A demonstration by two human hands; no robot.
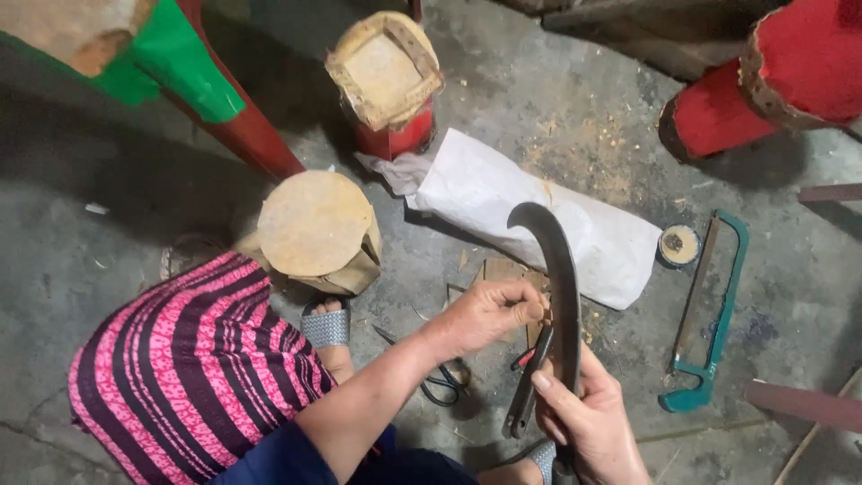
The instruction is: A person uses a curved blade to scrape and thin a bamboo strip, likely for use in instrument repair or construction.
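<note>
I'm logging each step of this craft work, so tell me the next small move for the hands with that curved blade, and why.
Probably draw the dark curved metal blade down against the small flat brownish piece pinched in the left hand. The right hand grips the blade low near its handle, and the piece sits right against the blade's edge, with shavings already on the grey concrete floor.
</note>
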